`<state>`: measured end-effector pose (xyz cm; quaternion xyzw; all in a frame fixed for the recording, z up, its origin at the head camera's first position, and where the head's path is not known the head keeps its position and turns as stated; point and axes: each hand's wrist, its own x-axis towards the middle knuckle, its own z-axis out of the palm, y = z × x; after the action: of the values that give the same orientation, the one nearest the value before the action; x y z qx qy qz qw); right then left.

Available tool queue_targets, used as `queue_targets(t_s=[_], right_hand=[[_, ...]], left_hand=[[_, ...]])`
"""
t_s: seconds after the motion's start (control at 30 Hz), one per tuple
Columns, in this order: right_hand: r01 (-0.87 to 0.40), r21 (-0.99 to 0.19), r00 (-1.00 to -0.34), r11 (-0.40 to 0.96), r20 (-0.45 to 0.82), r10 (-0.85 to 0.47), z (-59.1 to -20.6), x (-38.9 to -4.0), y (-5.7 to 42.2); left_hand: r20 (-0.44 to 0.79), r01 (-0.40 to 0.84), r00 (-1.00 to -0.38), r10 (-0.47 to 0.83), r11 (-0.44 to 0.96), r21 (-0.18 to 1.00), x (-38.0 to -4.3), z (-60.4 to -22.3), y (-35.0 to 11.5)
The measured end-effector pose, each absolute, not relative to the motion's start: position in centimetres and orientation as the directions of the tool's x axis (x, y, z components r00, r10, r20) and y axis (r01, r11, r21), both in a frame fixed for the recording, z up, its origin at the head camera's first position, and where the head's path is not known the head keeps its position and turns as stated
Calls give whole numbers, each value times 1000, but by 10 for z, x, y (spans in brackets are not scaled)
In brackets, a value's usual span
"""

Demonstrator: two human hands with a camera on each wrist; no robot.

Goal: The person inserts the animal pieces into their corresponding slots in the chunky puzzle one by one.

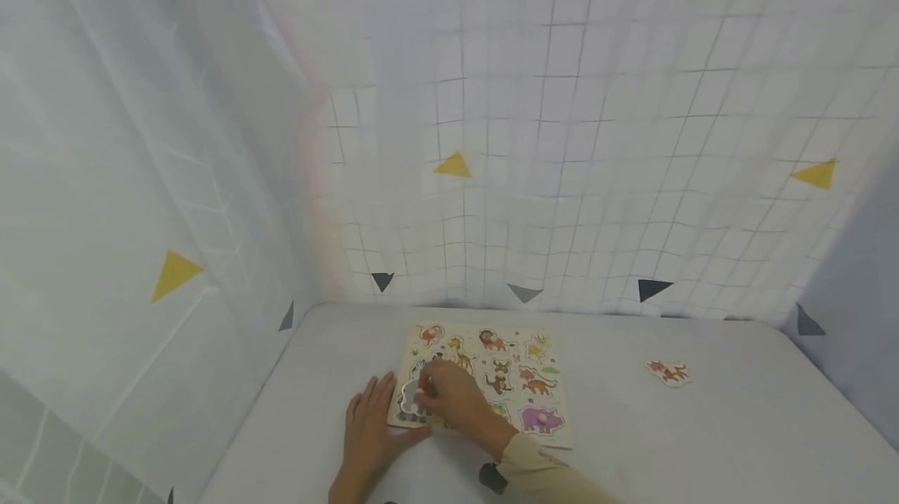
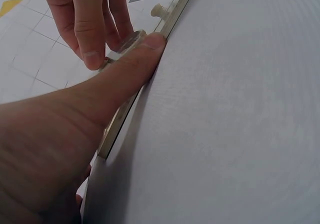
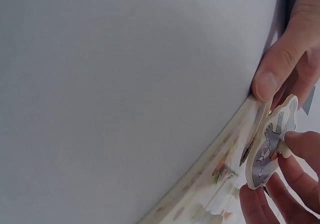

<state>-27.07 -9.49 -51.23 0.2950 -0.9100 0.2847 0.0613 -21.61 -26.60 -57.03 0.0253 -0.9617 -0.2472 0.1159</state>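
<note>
A wooden animal puzzle board (image 1: pixel 462 328) lies flat on the table. My right hand (image 1: pixel 455 399) is over its near left part and pinches a grey animal puzzle piece (image 3: pixel 265 156) with thumb and fingers. In the head view the grey piece is above the board's near left corner, its lower part close to a dark printed shape. Around that same corner rests my left hand (image 1: pixel 371 427), its fingers along the left side and its thumb (image 2: pixel 135 66) pressed along the near edge. Whether the piece touches the board, I cannot tell.
To the right of the board lies a loose orange animal piece (image 1: pixel 669 372). On the board are several animals, among them a purple hippo (image 1: pixel 542 420) with a knob. White curtains with a grid and triangles rise behind the table (image 1: pixel 632 441) and at its left.
</note>
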Motion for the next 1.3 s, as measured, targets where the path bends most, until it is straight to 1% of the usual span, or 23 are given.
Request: queue_targets(t_s=[0.17,0.47,0.63,0.83,1.1,1.3], right_hand=[[-576,-466,-815,671,275,-509,-515,-270,-98],[-563,-463,-821,684,219,-528,-517,-270,-103],[-581,-449,-809,679,228,-542,-516,-269,-107],[-567,-450,-819,690,214,-533,-518,-268,-111],[-581,-431,-812,691,248,-528,-519,-267,-112],[-583,-425,-810,692,248,-531,-518,-266,-111]], left_hand=[[208,5,-973,-103,887,462,-217,-571,-266],[237,17,-966,-107,884,466,-216,-570,-267],[251,28,-963,-101,886,463,-215,-570,-267],[249,27,-963,-99,889,457,-216,-572,-267],[246,26,-964,-98,890,456,-216,-571,-267],[237,19,-966,-103,886,463,-216,-571,-266]])
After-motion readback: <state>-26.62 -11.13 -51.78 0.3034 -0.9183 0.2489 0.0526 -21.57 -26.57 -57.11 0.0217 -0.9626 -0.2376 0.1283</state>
